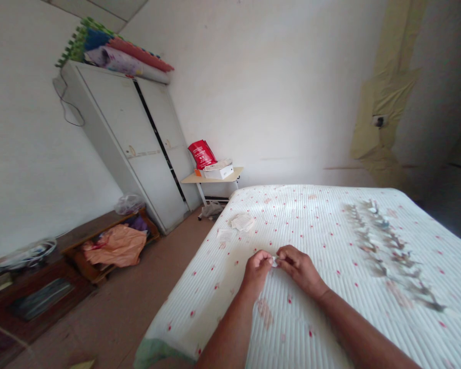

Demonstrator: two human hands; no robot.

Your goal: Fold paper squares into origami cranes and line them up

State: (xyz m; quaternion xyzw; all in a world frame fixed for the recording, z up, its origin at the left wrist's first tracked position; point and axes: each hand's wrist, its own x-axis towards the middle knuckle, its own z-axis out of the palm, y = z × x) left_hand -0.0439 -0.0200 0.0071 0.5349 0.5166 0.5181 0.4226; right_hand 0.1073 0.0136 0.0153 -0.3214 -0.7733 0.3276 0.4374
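Over the bed, my left hand and my right hand meet fingertip to fingertip. Pinched between them is a small piece of folded whitish paper, mostly covered by the fingers. Both hands are closed on it. Beyond my left hand lies a loose pile of printed paper pieces, with a single sheet beside it. Off to the right of my right hand stand several small pointed figures in two rows; they resemble folded paper birds, though blur hides their detail.
A small table by the far wall bears a red bag and a white box. To the left are a tall grey cabinet topped with rolled mats, and a low wooden cabinet with an orange bag.
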